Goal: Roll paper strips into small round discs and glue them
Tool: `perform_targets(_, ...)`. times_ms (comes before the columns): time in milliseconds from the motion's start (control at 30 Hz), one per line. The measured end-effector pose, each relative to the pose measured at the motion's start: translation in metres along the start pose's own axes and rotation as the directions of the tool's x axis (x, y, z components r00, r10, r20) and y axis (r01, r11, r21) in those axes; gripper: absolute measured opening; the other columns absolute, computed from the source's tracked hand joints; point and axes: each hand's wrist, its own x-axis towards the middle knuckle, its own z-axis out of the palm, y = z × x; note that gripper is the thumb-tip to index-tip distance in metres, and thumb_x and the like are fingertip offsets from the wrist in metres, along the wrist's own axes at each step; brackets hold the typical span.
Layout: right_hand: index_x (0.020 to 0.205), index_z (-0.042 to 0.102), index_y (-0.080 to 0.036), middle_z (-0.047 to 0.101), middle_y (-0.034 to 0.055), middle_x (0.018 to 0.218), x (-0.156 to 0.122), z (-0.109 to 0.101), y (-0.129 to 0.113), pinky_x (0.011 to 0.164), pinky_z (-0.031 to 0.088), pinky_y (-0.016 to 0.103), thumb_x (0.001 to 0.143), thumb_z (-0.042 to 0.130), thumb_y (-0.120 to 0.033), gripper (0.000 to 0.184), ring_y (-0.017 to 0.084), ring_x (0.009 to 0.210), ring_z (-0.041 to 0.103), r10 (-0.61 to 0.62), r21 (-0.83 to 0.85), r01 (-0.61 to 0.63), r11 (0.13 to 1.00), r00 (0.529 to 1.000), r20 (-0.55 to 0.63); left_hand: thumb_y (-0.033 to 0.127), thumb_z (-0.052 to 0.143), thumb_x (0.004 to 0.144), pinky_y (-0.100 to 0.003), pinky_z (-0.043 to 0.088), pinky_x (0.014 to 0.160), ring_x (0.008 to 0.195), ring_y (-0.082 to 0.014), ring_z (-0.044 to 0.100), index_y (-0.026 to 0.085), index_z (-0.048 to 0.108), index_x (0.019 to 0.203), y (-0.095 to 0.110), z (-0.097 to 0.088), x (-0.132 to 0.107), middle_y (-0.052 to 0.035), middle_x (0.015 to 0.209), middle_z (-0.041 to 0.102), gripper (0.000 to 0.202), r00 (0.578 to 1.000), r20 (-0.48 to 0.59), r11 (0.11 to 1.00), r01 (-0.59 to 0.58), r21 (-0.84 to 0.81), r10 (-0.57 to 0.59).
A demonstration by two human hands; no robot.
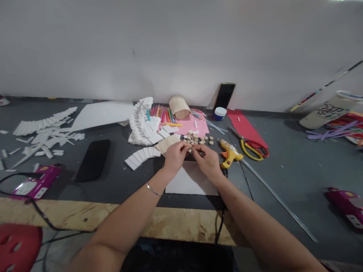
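Note:
My left hand (pixel 175 155) and my right hand (pixel 207 159) meet over a white foam sheet (pixel 190 181) in the middle of the grey table. Both have their fingers pinched together on a small item between them, too small to name. Just beyond the fingertips lies a scatter of several small round beige pieces (pixel 198 139). A beige card piece (pixel 168 143) lies beside my left hand. A yellow glue gun (pixel 230 152) rests right of my right hand.
A white foam spiral stack (pixel 141 121), a row of white squares (pixel 141 155), coloured markers (pixel 162 112), a cardboard tube (pixel 179 106), pink paper (pixel 195 126), a small jar (pixel 220 112), two black phones (pixel 93 159) (pixel 224 95), red-yellow scissors (pixel 252 146), a long metal ruler (pixel 278 196), foam scraps (pixel 45 132).

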Motion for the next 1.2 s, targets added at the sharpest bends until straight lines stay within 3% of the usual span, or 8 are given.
perform_targets(133, 0.091, 0.071, -0.021, 0.074, 0.0061, 0.101, 0.002, -0.002, 0.001, 0.079, 0.051, 0.032, 0.086, 0.057, -0.03, 0.018, 0.021, 0.092, 0.068, -0.022, 0.025, 0.022, 0.999, 1.0, 0.009, 0.031, 0.065, 0.081, -0.026, 0.054, 0.058, 0.065, -0.016, 0.066, 0.015, 0.067, 0.087, -0.005, 0.0, 0.005, -0.0044, 0.076, 0.07, 0.018, 0.973, 0.074, 0.912, 0.231, -0.339, -0.219)
perform_targets(267, 0.09, 0.07, -0.021, 0.074, 0.0068, 0.102, 0.004, -0.004, 0.001, 0.079, 0.051, 0.032, 0.086, 0.058, -0.028, 0.016, 0.02, 0.091, 0.068, -0.041, 0.062, 0.041, 0.997, 0.999, 0.002, 0.034, 0.067, 0.08, -0.029, 0.057, 0.063, 0.069, -0.0159, 0.067, 0.015, 0.068, 0.106, -0.01, 0.002, 0.007, -0.0077, 0.091, 0.073, 0.033, 0.962, 0.139, 0.853, 0.272, -0.446, -0.234)
perform_targets(400, 0.085, 0.07, -0.021, 0.072, 0.0067, 0.099, 0.005, -0.004, -0.001, 0.078, 0.05, 0.032, 0.086, 0.057, -0.026, 0.013, 0.02, 0.091, 0.066, -0.117, 0.056, 0.117, 0.992, 0.993, -0.003, 0.037, 0.066, 0.08, -0.031, 0.059, 0.067, 0.071, -0.0159, 0.068, 0.015, 0.073, 0.098, -0.012, 0.001, 0.007, -0.0082, 0.098, 0.073, 0.029, 0.966, 0.171, 0.851, 0.251, -0.462, -0.192)
perform_targets(633, 0.086, 0.067, -0.021, 0.07, 0.0063, 0.095, 0.008, -0.007, 0.002, 0.077, 0.048, 0.032, 0.087, 0.056, -0.025, 0.012, 0.019, 0.088, 0.063, -0.156, 0.006, 0.156, 0.988, 0.988, -0.017, 0.04, 0.071, 0.075, -0.026, 0.056, 0.058, 0.061, -0.0136, 0.065, 0.014, 0.069, 0.09, -0.008, -0.003, 0.009, -0.0027, 0.073, 0.069, 0.029, 0.955, 0.194, 0.837, 0.291, -0.463, -0.225)
perform_targets(800, 0.084, 0.067, -0.021, 0.067, 0.0058, 0.084, 0.009, -0.01, 0.004, 0.072, 0.046, 0.032, 0.086, 0.057, -0.026, 0.012, 0.02, 0.08, 0.061, -0.179, -0.137, 0.178, 0.974, 0.984, 0.006, 0.039, 0.072, 0.074, -0.024, 0.053, 0.053, 0.057, -0.0114, 0.061, 0.015, 0.063, 0.084, -0.012, -0.002, 0.008, -0.0008, 0.071, 0.065, 0.028, 0.968, 0.147, 0.873, 0.246, -0.421, -0.202)
perform_targets(1000, 0.086, 0.069, -0.021, 0.068, 0.005, 0.084, 0.007, -0.01, 0.002, 0.068, 0.046, 0.031, 0.087, 0.056, -0.027, 0.014, 0.019, 0.077, 0.062, -0.154, -0.139, 0.161, 0.977, 0.986, 0.058, 0.046, 0.071, 0.073, -0.022, 0.049, 0.051, 0.054, -0.0098, 0.057, 0.016, 0.058, 0.078, -0.011, -0.005, 0.007, 0.0012, 0.065, 0.06, 0.033, 0.98, 0.141, 0.919, 0.185, -0.349, -0.144)
perform_targets(1200, 0.087, 0.07, -0.021, 0.07, 0.005, 0.085, 0.007, -0.01, 0.004, 0.069, 0.047, 0.031, 0.089, 0.055, -0.032, 0.018, 0.019, 0.077, 0.063, -0.126, -0.08, 0.133, 0.988, 0.988, 0.087, 0.047, 0.081, 0.06, -0.022, 0.048, 0.052, 0.054, -0.0099, 0.057, 0.015, 0.058, 0.079, -0.012, -0.006, 0.011, 0.0022, 0.062, 0.059, 0.044, 0.943, 0.229, 0.835, 0.324, -0.445, -0.243)
